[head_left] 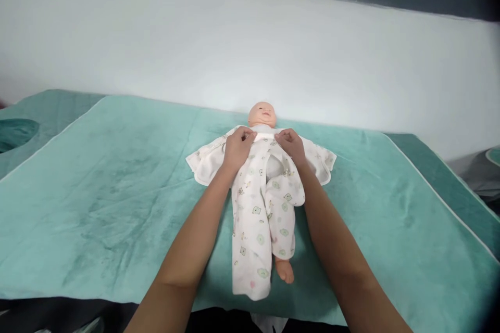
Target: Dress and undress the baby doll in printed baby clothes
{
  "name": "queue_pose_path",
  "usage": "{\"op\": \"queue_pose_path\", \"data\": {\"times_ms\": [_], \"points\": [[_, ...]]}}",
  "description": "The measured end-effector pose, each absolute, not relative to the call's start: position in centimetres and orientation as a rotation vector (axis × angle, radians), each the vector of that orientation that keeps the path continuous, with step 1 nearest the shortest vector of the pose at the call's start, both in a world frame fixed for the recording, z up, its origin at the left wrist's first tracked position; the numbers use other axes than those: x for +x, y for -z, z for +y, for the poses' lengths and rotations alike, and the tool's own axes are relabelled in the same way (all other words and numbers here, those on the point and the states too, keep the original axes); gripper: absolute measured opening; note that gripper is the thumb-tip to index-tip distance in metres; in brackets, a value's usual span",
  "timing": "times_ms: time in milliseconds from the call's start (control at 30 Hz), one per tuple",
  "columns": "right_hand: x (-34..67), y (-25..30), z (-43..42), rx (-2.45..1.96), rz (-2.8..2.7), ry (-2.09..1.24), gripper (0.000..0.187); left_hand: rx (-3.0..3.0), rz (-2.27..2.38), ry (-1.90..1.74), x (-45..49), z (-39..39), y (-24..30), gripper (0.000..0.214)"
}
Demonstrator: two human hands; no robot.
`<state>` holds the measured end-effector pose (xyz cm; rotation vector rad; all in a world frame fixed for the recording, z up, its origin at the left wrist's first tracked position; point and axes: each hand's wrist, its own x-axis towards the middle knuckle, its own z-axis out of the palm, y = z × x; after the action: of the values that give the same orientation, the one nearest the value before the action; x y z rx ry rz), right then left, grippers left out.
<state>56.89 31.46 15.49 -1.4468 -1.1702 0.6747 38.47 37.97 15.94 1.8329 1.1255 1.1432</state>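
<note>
A baby doll (262,113) lies on its back on a teal towel (117,182), head toward the wall. It wears a white printed romper (260,208), open down the front. One bare foot (285,270) sticks out at the bottom. My left hand (237,148) pinches the romper's collar edge at the doll's left shoulder side. My right hand (291,145) pinches the opposite collar edge. Both hands' fingers are closed on the fabric, close under the doll's chin.
The towel covers a padded table that runs along a white wall (250,52). A second teal towel (23,125) lies at the far left. The table's near edge (78,299) is dark. Another teal surface (492,156) shows at the far right.
</note>
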Motion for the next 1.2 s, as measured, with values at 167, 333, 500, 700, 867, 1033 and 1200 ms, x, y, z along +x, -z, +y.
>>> {"op": "queue_pose_path", "data": {"times_ms": [167, 333, 500, 700, 867, 1033, 1200], "points": [[57.2, -14.6, 30.1, -1.359, -1.076, -0.712, 0.032, 1.715, 0.913, -0.88, 35.6, 38.2, -16.4, 0.029], [58.2, -14.5, 28.6, -1.393, -1.099, -0.719, 0.024, 1.712, 0.804, -0.584, 32.5, 38.3, -17.2, 0.029], [59.3, -12.7, 26.8, -1.482, -1.147, -0.739, 0.019, 1.701, 0.746, -0.464, 31.1, 38.0, -17.4, 0.025], [60.1, -13.2, 25.9, -1.348, -1.265, -1.052, 0.014, 1.721, 0.783, -0.297, 29.9, 37.8, -17.1, 0.026], [60.1, -13.7, 26.1, -1.219, -1.229, -1.161, 0.019, 1.741, 0.732, -0.392, 29.9, 37.9, -16.5, 0.022], [59.4, -12.9, 27.1, -1.291, -1.223, -1.0, 0.025, 1.629, 0.817, -0.544, 31.1, 37.6, -15.5, 0.026], [58.7, -12.6, 27.8, -1.346, -1.171, -0.86, 0.03, 1.465, 0.93, -0.801, 33.2, 37.4, -14.4, 0.033]]}}
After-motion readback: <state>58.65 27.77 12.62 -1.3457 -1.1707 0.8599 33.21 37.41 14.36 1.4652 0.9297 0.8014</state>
